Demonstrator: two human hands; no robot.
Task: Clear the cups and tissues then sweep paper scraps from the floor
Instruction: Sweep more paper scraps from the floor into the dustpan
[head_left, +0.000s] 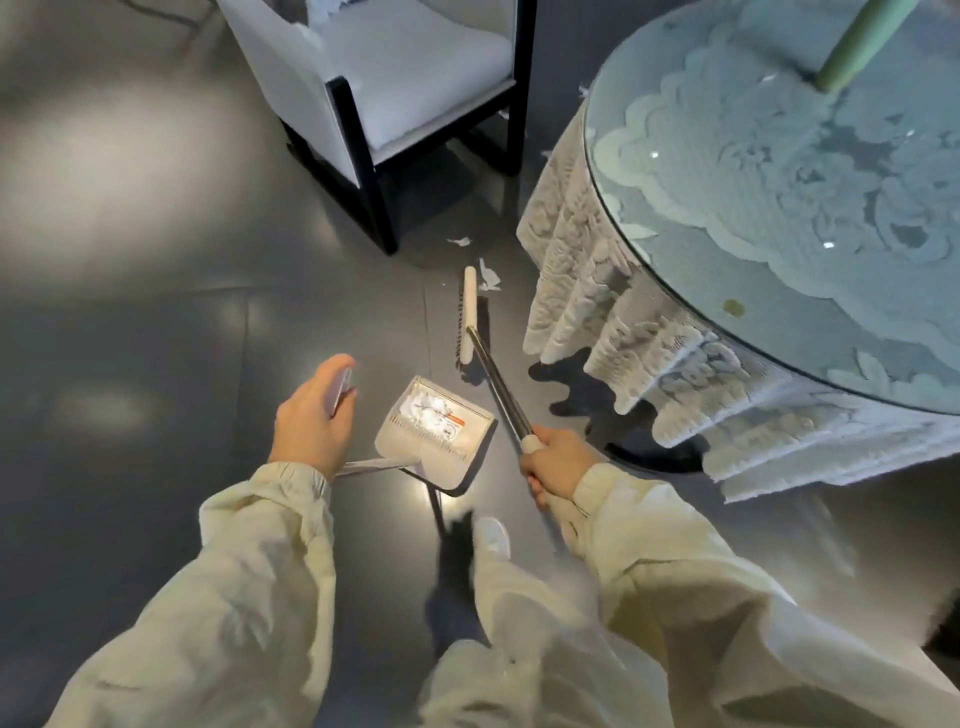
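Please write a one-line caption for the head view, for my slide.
Sweeping: right hand holds broom beside paper scraps, left hand holds dustpan.

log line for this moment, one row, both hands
phase: sweeping | right hand: grips broom | left hand: holds dustpan, collected scraps inside | floor: loose scraps beside broom head

Cream jacket sleeves (260, 545), elastic cuffs; matching cream trousers (519, 623); white shoe (493, 535).

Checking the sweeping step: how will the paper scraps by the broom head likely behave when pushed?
The paper scraps look thin and crumpled, so probably very light and floppy. On this glossy floor they should slide easily, though some may flutter past the broom.
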